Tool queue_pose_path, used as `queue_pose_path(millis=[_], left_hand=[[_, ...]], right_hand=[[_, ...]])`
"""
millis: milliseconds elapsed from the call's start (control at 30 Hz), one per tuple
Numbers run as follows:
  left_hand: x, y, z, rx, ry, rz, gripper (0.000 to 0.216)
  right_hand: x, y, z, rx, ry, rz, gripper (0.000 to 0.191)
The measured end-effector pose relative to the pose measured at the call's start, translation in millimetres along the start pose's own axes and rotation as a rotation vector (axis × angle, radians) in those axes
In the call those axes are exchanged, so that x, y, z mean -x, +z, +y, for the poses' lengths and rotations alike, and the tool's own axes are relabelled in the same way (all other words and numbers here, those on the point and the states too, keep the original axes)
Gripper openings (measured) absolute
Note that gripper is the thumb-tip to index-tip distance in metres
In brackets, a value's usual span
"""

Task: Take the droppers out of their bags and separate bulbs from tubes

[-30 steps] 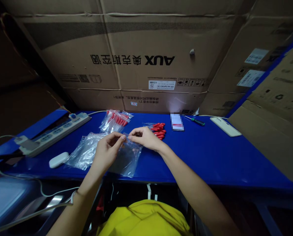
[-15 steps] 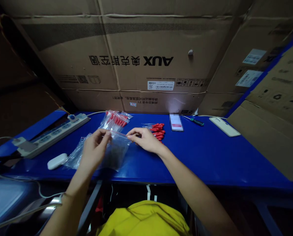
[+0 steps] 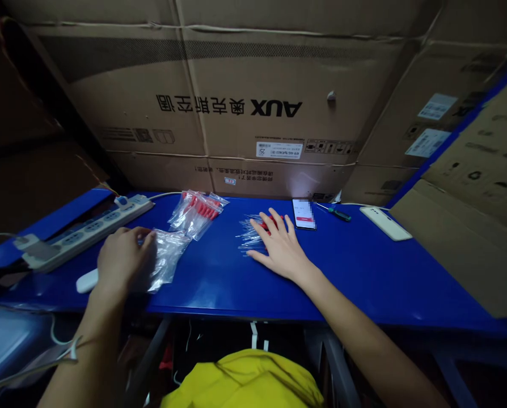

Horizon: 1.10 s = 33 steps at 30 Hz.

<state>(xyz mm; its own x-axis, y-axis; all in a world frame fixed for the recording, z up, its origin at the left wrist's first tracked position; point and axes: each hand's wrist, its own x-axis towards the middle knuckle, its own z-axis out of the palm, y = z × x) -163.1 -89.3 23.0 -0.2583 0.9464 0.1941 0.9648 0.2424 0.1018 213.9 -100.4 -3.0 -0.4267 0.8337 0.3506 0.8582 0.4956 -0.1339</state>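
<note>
Red-handled pieces point(image 3: 252, 233) lie bunched on the blue table point(image 3: 364, 277) in my head view, partly beneath my right hand point(image 3: 284, 250), whose fingers spread wide over them. My left hand point(image 3: 123, 258) curls over clear plastic bags point(image 3: 168, 258); whether it grips one, I cannot tell. Just beyond lie bags of red pieces point(image 3: 199, 213).

A person's bare left forearm point(image 3: 87, 345) reaches forward to the left hand point(image 3: 121, 258), its back upward, fingers point(image 3: 139, 231) curled. The right forearm point(image 3: 355, 326) slants inward to the right hand point(image 3: 282, 248), palm down, fingers point(image 3: 267, 220) spread, thumb point(image 3: 260, 258) apart.
</note>
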Motion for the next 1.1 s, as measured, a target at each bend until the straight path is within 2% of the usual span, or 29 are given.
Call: queue_pose_path(millis=[167, 267, 333, 400, 567, 667, 933, 1100], left_hand=[[-1, -3, 8, 0.074, 0.019, 0.193, 0.065], [-8, -10, 26, 0.165, 0.144, 0.248, 0.059], [-24, -13, 45, 0.199, 0.231, 0.209, 0.055], [-47, -11, 66, 0.199, 0.253, 0.152, 0.054], [-111, 7, 107, 0.124, 0.16, -0.064, 0.051], [-131, 17, 118, 0.087, 0.087, -0.058, 0.057], [-132, 17, 124, 0.058, 0.101, -0.16, 0.047], [-127, 24, 124, -0.011, 0.184, -0.13, 0.046]], right_hand=[[-5, 17, 8, 0.044, 0.061, -0.064, 0.085], [-12, 20, 9, 0.04, 0.078, -0.078, 0.082], [-17, 21, 10, 0.031, 0.073, -0.084, 0.079], [-23, 21, 11, 0.023, 0.066, -0.081, 0.074], [-43, 19, 14, 0.02, 0.071, -0.058, 0.058], [-56, 14, 17, -0.004, 0.098, -0.056, 0.052], [-75, 10, 28, -0.122, 0.241, 0.0, 0.035], [-90, 6, 31, -0.182, 0.361, 0.1, 0.033]])
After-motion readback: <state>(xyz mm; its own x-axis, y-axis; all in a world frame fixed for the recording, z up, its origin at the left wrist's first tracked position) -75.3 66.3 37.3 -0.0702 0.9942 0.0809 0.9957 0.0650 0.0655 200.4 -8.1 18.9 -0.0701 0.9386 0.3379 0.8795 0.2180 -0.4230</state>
